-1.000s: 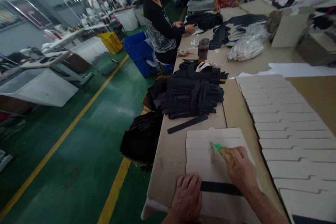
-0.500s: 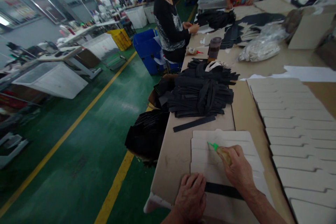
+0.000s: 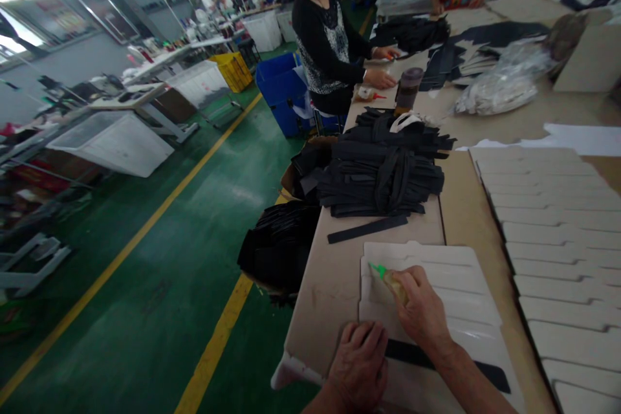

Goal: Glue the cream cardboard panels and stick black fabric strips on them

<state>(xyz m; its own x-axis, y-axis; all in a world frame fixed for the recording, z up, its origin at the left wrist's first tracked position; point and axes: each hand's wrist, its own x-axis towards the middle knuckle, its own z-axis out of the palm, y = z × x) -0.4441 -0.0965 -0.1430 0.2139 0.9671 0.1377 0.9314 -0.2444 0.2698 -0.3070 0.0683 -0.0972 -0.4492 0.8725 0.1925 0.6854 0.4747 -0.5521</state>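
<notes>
step in hand, as judged: laying adhesive along a white card in the overlapped card stack point(image 3: 431, 284). the right hand point(image 3: 424, 314) is closed around a small bottle point(image 3: 395, 284); its green nozzle point(image 3: 376, 268) touches the stack's left edge. the left hand point(image 3: 359, 365) lies flat, fingers spread, pressing the black strip point(image 3: 446, 362) at the stack's near end. the next move likely calls for steady nozzle travel.

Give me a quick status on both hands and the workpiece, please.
Left hand flat on black strip. Right hand grips glue bottle, tip on white card. Nothing in the way.
</notes>
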